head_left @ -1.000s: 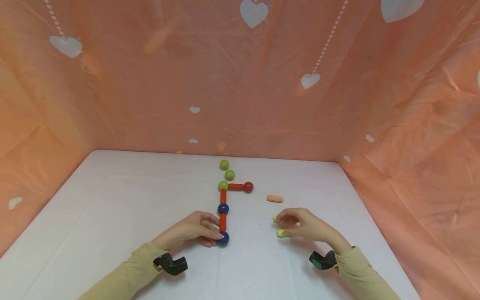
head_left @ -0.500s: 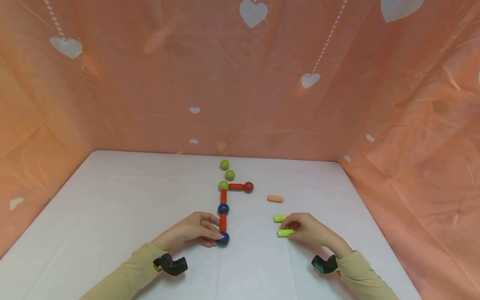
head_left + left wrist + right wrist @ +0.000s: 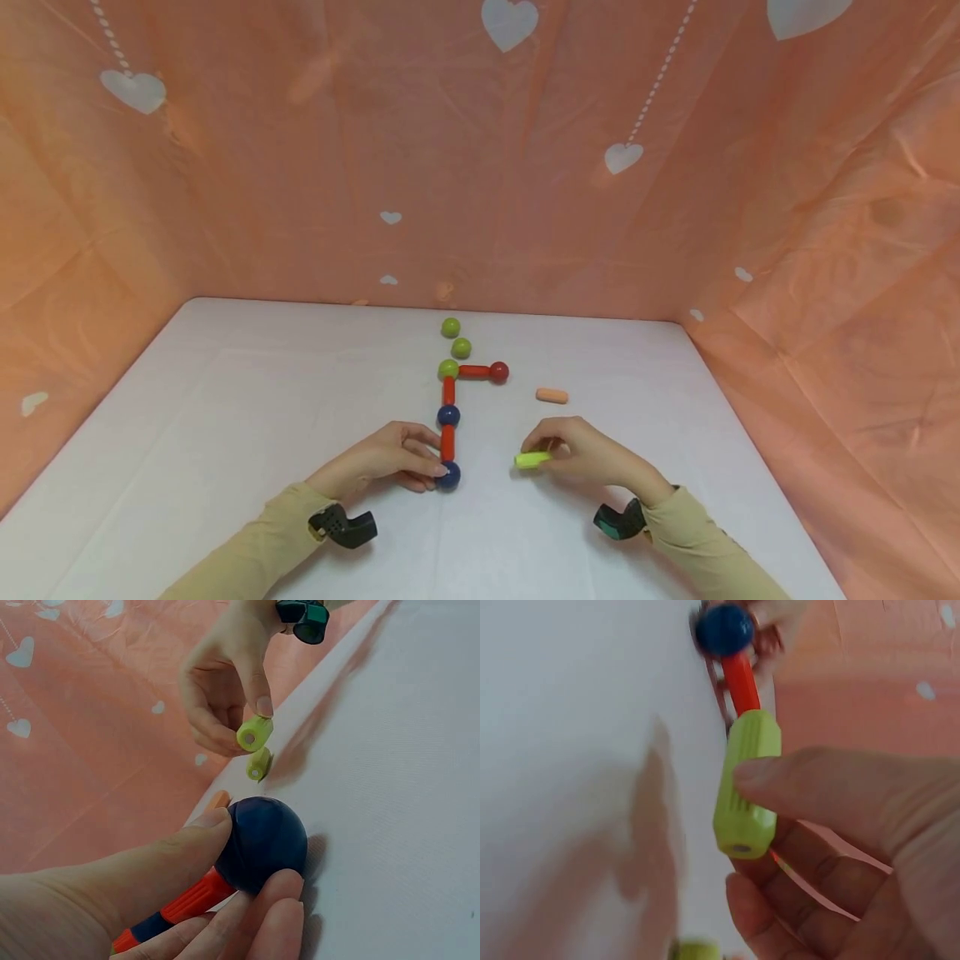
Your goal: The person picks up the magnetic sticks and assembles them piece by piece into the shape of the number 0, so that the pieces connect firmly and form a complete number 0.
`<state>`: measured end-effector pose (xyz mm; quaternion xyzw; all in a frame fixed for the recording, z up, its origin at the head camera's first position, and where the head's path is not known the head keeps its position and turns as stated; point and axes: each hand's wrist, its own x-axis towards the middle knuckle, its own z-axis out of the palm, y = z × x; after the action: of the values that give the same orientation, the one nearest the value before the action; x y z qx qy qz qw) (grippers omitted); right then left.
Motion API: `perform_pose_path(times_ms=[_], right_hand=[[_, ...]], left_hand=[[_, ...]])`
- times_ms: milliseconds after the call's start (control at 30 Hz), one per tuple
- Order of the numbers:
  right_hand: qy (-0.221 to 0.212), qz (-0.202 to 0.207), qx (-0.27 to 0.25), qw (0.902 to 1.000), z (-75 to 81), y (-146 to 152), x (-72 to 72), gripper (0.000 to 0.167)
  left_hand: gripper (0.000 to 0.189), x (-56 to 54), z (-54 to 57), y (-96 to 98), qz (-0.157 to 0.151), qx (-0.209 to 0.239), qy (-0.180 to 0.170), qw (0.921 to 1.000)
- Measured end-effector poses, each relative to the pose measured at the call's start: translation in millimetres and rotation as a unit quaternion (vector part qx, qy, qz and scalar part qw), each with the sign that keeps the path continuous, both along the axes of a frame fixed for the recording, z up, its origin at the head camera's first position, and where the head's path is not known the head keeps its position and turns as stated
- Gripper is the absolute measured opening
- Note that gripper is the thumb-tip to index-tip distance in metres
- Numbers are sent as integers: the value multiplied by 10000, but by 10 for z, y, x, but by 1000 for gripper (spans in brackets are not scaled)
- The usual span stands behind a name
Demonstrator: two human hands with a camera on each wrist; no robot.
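In the head view my left hand point(image 3: 390, 458) pinches the near blue ball point(image 3: 449, 476) between thumb and fingers. That ball ends a chain: a red rod point(image 3: 447, 443), another blue ball point(image 3: 448, 416), a second red rod point(image 3: 448, 390) and a green ball point(image 3: 448, 368). From the green ball a red rod point(image 3: 474, 372) runs right to a red ball point(image 3: 498, 372). My right hand point(image 3: 585, 450) holds a yellow-green magnetic rod point(image 3: 748, 784), a metal disc in its end, right of the near blue ball. A second yellow-green rod point(image 3: 259, 763) lies on the table, hidden by the right hand in the head view.
Two loose green balls point(image 3: 461, 347) lie behind the chain on the white table point(image 3: 300, 350). An orange rod point(image 3: 552, 396) rests beyond my right hand. An orange cloth with pale hearts point(image 3: 337, 167) hangs round the back and sides.
My right hand has gripped the nearer yellow-green rod and moved left with it toward the near blue ball. The left hand has kept its pinch in the same place.
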<state>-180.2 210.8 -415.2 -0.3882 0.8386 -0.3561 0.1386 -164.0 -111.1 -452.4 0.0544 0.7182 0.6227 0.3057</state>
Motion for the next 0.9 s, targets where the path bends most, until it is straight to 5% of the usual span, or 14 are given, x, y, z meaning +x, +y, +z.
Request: perform_pose_path(times_ms=[300,900], right_hand=[[9,449,-60,9990,-54,-418,4,24],[-255,362,242,9987,-121,-686,10,23]], left_hand=[[50,-1,-5,0,-8,88,12,10000],[51,30,31,24,29,86,106,9999]])
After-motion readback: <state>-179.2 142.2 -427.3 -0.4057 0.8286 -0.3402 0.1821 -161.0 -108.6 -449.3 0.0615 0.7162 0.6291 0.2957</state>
